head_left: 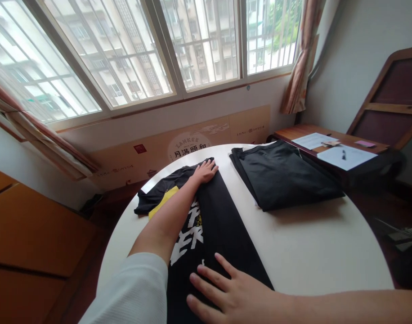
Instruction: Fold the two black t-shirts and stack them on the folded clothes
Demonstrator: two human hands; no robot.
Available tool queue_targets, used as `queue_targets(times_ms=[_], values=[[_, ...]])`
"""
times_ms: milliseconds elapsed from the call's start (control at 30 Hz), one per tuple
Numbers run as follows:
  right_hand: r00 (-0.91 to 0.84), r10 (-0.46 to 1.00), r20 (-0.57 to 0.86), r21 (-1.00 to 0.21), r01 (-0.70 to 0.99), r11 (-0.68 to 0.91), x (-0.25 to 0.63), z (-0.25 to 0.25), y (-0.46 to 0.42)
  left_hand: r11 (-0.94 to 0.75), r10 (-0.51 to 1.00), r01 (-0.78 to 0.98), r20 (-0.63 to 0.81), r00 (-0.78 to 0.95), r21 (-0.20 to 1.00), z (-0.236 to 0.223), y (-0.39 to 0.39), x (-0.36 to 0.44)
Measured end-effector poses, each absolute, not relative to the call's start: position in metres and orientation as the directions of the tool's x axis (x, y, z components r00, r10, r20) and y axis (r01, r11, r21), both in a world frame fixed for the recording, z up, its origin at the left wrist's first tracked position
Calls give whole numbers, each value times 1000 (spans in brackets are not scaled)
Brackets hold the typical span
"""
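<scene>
A black T-shirt with white lettering and a yellow patch lies on the white round table. Its right side is folded inward in a long straight strip that covers part of the print. At the far end of this strip, my left hand rests flat with its fingers apart. My right hand lies open on the near part of the shirt, fingers spread and pointing left. My left forearm crosses over the print and hides some of it. The shirt's near end runs out of view.
A stack of folded black clothes sits on the table's right half. Beyond it, a wooden side table carries papers and a pen. Behind the round table, a printed cardboard panel leans under the barred window. An orange-brown cabinet stands at left.
</scene>
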State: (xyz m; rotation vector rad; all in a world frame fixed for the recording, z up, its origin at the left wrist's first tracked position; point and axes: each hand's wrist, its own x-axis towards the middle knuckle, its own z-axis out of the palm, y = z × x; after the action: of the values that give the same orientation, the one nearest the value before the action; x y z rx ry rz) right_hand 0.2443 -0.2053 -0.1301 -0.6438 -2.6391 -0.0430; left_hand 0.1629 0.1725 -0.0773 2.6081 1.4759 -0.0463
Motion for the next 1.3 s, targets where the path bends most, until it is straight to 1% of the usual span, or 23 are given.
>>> queue_targets(times_ms=[67,100,167,200,233,300,367,433,467,533,633,700,767,833,867,933,1000,1067,1100,1167,1233,1300], values=[[-816,383,433,-20,416,909,241,-137,-211,-475,871,874,-90,484,105,-77,180,166],[-831,346,436,-16,377,926,240,-136,-212,-452,885,887,-81,459,97,-76,182,167],[-858,280,430,-51,287,957,241,-124,-210,-398,914,914,-49,402,74,-72,183,169],[-862,277,425,-93,263,960,244,-114,-206,-373,926,926,-27,375,62,-70,180,170],[-858,303,414,-150,264,953,248,-102,-202,-365,931,930,3,365,47,-68,177,171],[-823,441,357,-297,347,889,259,-77,-191,-423,905,906,54,421,12,-66,166,172],[-773,580,256,-431,446,785,269,-58,-183,-537,843,844,23,537,-11,-67,153,172],[-750,638,175,-496,492,715,272,-54,-182,-608,793,794,-57,607,-2,-71,141,173],[-755,634,166,-502,488,713,270,-57,-183,-610,789,793,-89,608,9,-73,136,174],[-791,577,202,-468,440,767,257,-74,-192,-583,808,812,-97,581,15,-77,130,178],[-856,420,301,-349,310,884,232,-105,-207,-566,820,824,-85,566,21,-80,130,186],[-885,317,342,-299,217,929,221,-115,-213,-567,818,823,-92,567,27,-79,133,192],[-899,261,351,-326,144,934,221,-109,-210,-565,819,825,-98,565,33,-79,137,198],[-893,302,334,-428,142,893,231,-91,-200,-562,821,826,-99,562,39,-79,141,205],[-877,361,316,-484,178,857,238,-80,-193,-561,821,826,-98,563,43,-79,143,208],[-810,528,257,-561,320,764,254,-62,-176,-561,821,826,-94,563,55,-80,147,216],[-718,673,175,-569,484,664,267,-54,-161,-557,823,827,-91,561,72,-81,153,223],[-657,747,105,-533,597,600,275,-55,-152,-552,824,828,-85,560,94,-82,158,231],[-644,760,84,-517,624,586,276,-57,-151,-551,825,827,-79,560,106,-82,161,234],[-660,747,80,-509,617,600,277,-61,-155,-552,825,823,-57,562,134,-83,165,239],[-702,704,109,-522,562,642,274,-64,-164,-553,826,816,-17,563,166,-83,164,241],[-767,624,149,-522,475,709,270,-67,-174,-551,832,811,54,552,195,-82,159,240]])
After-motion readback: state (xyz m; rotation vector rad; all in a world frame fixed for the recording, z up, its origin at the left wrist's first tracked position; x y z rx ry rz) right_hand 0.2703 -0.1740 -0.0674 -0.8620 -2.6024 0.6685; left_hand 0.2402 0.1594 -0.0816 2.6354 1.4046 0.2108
